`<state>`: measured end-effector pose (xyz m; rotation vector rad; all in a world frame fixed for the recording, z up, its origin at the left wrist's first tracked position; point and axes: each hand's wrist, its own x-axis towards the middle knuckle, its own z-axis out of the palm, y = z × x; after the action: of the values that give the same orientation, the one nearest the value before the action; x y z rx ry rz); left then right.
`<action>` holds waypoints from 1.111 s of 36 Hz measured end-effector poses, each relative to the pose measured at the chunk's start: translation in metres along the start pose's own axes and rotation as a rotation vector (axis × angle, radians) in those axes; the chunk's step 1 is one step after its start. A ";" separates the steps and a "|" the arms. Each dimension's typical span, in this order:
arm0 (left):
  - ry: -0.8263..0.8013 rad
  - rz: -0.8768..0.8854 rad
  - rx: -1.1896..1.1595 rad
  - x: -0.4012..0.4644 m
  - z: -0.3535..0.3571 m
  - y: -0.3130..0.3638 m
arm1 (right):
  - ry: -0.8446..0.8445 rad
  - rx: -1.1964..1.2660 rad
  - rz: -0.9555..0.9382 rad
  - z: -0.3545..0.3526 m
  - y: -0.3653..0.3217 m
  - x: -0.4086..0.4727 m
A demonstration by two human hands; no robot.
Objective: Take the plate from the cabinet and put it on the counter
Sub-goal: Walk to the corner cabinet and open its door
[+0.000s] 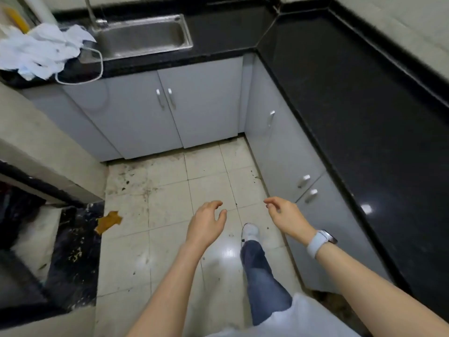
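Note:
Grey cabinet doors run under an L-shaped black counter [352, 98]. One pair of doors [175, 108] stands below the sink, and more doors [286, 152] line the right side. All are closed, and no plate is visible. My left hand [206, 224] hangs over the tiled floor with its fingers loosely spread and nothing in it. My right hand [284, 215], with a pale watch on the wrist, is also empty with fingers apart, a short way left of the right-hand cabinet handles [307, 188].
A steel sink [143, 37] with a tap sits in the far counter. A heap of white cloth or paper [41, 49] lies left of it. A brown scrap [109, 221] lies on the dirty floor. My leg and white shoe [251, 233] stand below my hands.

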<state>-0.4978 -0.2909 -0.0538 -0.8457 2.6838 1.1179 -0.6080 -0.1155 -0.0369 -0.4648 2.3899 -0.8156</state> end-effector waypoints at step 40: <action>-0.903 0.358 0.290 0.650 0.015 0.158 | 0.977 1.638 1.096 -0.071 -0.029 0.482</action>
<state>-1.1284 -0.4833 -0.1656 0.1892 2.1375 0.8306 -1.0229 -0.3389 -0.1646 1.9348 1.2120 -2.0828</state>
